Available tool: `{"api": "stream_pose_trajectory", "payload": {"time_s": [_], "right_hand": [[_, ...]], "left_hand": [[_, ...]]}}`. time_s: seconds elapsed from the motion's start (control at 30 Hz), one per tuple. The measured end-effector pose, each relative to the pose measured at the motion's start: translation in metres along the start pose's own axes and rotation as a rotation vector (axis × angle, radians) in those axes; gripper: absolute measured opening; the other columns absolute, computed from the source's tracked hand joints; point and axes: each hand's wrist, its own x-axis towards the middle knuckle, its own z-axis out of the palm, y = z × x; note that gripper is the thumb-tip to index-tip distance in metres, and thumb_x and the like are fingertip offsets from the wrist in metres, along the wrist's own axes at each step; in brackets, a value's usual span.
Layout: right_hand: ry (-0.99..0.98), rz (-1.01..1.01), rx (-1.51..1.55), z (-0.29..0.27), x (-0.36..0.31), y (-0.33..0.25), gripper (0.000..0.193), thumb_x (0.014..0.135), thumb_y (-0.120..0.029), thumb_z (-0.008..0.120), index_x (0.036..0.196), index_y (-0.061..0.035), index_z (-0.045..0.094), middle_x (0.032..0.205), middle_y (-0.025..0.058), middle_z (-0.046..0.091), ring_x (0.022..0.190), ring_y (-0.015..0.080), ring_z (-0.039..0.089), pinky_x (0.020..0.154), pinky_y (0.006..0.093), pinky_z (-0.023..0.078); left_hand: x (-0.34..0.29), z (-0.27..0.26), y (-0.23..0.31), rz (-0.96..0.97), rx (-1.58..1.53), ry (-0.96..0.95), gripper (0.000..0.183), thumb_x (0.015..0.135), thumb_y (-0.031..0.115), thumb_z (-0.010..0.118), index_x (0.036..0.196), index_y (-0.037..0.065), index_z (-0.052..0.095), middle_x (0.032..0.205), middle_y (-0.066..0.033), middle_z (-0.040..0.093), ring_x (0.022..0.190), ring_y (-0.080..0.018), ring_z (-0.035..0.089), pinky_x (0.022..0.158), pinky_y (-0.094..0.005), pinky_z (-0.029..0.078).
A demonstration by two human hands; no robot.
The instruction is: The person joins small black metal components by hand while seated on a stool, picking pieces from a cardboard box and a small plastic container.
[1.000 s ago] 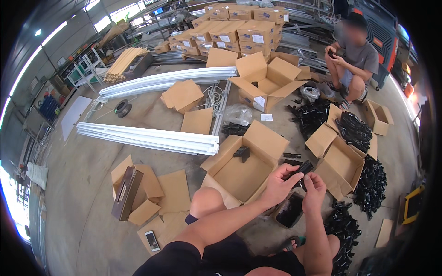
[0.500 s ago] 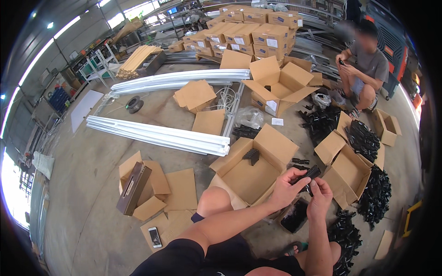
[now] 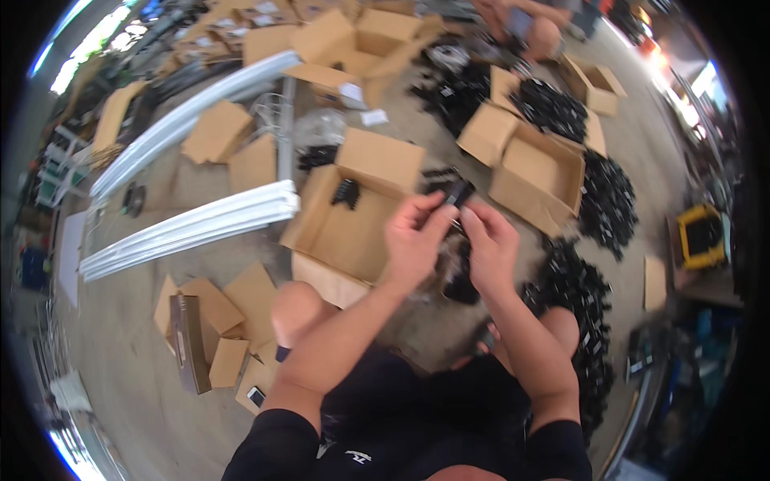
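Observation:
A short black plastic piece (image 3: pixel 459 192) is held up between my two hands, over the floor to the right of an open cardboard box (image 3: pixel 317 210). My left hand (image 3: pixel 413 242) is closed round its left side, thumb on top. My right hand (image 3: pixel 491 244) pinches its near right end. Blur hides the piece's finer shape. A small stack of black pieces (image 3: pixel 346 194) lies in the box's far corner. Beneath my hands, partly hidden, is a small container of dark material (image 3: pixel 460 280).
Loose black pieces (image 3: pixel 581 321) are heaped along my right, beside another open box (image 3: pixel 553 164). White metal profiles (image 3: pixel 200 224) lie at left. A phone (image 3: pixel 256 396) rests on cardboard by my left knee. Another person (image 3: pixel 533 28) crouches at the far right.
My view has swung right and down, so the surroundings appear shifted left. Both hands still hold the black piece, now nearer the picture's middle.

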Motion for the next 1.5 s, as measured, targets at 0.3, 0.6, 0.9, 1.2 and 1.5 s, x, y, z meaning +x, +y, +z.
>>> {"api": "stream_pose_trajectory", "payload": {"time_s": [0.3,0.6,0.9,1.2,1.5], "right_hand": [[-0.008,-0.379,-0.279,-0.019,0.003,-0.006,0.008,0.089,-0.003,0.070,0.096,0.0022,0.069,0.101,0.0118,0.070,0.096,0.0239,0.065,0.087,0.0333,0.050],[-0.061,-0.455,-0.427,-0.023,0.010,-0.012,0.010,0.088,-0.005,0.071,0.095,0.0014,0.069,0.105,0.0129,0.069,0.096,0.0288,0.063,0.086,0.0377,0.049],[-0.098,-0.010,-0.151,-0.019,0.009,-0.019,0.014,0.091,-0.008,0.071,0.100,0.0031,0.069,0.098,0.0082,0.069,0.093,0.0156,0.066,0.085,0.0306,0.052],[-0.132,-0.241,-0.217,-0.025,0.012,-0.017,0.012,0.092,-0.006,0.070,0.099,0.0036,0.068,0.098,0.0087,0.069,0.091,0.0156,0.066,0.084,0.0300,0.052],[-0.115,-0.381,-0.352,-0.025,0.013,-0.017,0.009,0.091,-0.004,0.069,0.096,0.0041,0.067,0.099,0.0106,0.067,0.090,0.0183,0.065,0.084,0.0313,0.052]], "left_hand": [[-0.002,0.012,-0.003,0.065,-0.003,-0.071,0.021,0.095,0.003,0.071,0.113,-0.003,0.063,0.104,-0.0095,0.072,0.090,-0.0077,0.066,0.079,-0.0213,0.053],[-0.001,0.007,-0.001,0.025,0.010,-0.082,0.020,0.095,0.004,0.071,0.112,-0.003,0.062,0.104,-0.0100,0.073,0.089,-0.0078,0.066,0.078,-0.0214,0.053],[-0.001,0.011,0.005,-0.012,-0.011,-0.044,0.019,0.096,0.005,0.070,0.112,-0.002,0.062,0.103,-0.0093,0.073,0.086,-0.0071,0.067,0.073,-0.0206,0.054],[-0.002,0.012,0.005,-0.034,-0.042,-0.039,0.020,0.095,0.005,0.071,0.113,-0.002,0.063,0.103,-0.0098,0.073,0.086,-0.0076,0.067,0.074,-0.0211,0.054],[-0.001,0.012,0.006,-0.057,-0.061,-0.046,0.019,0.095,0.004,0.070,0.112,-0.002,0.063,0.103,-0.0100,0.073,0.086,-0.0086,0.067,0.075,-0.0224,0.055]]}}
